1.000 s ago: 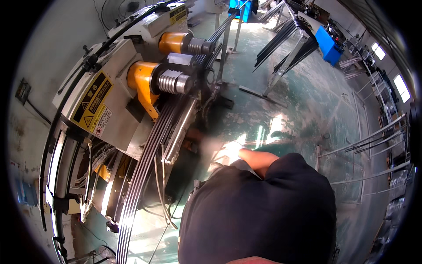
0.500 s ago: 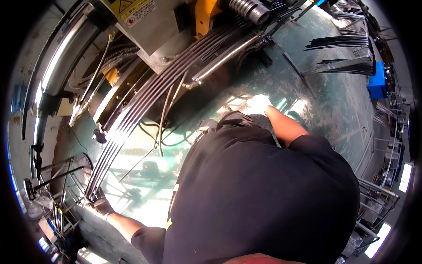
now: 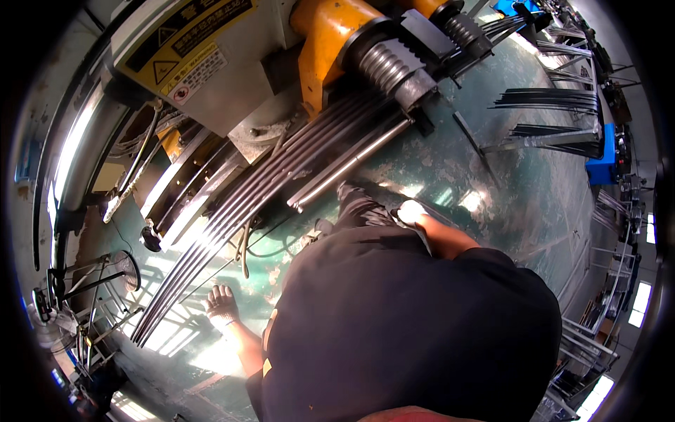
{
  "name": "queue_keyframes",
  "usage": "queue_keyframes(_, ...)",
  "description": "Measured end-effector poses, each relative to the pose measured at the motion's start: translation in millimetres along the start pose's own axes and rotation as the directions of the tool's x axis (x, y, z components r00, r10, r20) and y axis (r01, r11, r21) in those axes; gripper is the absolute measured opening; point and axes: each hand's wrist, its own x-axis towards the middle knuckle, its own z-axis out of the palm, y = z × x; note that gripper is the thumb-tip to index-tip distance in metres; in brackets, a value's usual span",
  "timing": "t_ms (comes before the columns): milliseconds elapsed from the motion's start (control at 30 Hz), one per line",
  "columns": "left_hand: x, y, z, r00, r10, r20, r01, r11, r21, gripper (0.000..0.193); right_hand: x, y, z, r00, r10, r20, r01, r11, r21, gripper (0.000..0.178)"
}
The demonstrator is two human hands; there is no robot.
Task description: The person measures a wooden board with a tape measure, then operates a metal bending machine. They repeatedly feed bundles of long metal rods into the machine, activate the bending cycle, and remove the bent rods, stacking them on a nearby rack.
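My left hand [image 3: 222, 304], in a pale work glove, hangs over the floor with its fingers stretched out and nothing in them. It is apart from a bundle of long, thin dark metal bars [image 3: 232, 211], whose near ends lie to its left. The bars slant up into a machine with an orange bracket [image 3: 327, 35] and a ribbed metal roller [image 3: 387, 67]. My right hand [image 3: 410, 211], in a white glove, is near my leg, away from the bars. Its fingers are washed out by glare and cannot be made out.
A grey machine housing [image 3: 204, 77] with warning labels stands at the upper left. A shiny metal rod [image 3: 351, 165] runs beside the bars. Racks of dark bars [image 3: 545, 98] and a blue box [image 3: 601, 158] stand at right. A round-seated stool [image 3: 126, 271] is at left.
My left hand has let go of the bars' near ends and moved right, toward my body. My view has shifted nearer the machine. My right hand stays near my leg.
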Motion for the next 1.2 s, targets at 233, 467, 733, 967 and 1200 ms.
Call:
queue_keyframes(233, 98, -188, -24, 0.808, 0.364, -0.463, 0.112, 0.676, 0.728, 0.035, 135, 15, -83, 0.976, -0.197, -0.091, 0.191, 0.979, -0.074, 0.047)
queue_keyframes(467, 135, -322, -1, 0.811, 0.55, -0.199, 0.326, -0.143, 0.934, 0.034, 185, 15, -162, 0.883, -0.399, -0.246, 0.375, 0.916, -0.141, 0.049)
queue_keyframes(733, 145, -355, -28, 0.776, 0.57, -0.269, 0.412, -0.135, 0.901, 0.019, 79, 57, -122, 0.986, 0.075, -0.152, -0.045, 0.98, 0.192, 0.048)
queue_keyframes(967, 112, -348, -75, 0.597, 0.637, -0.487, 0.509, 0.168, 0.844, 0.011, 0, 117, -75, 0.981, 0.187, -0.042, -0.178, 0.97, 0.163, 0.047)
queue_keyframes(1200, 95, -333, -95, 0.621, 0.603, -0.5, 0.384, 0.322, 0.865, 0.021, -21, 144, -64, 0.99, 0.119, -0.072, -0.107, 0.983, 0.151, 0.047)
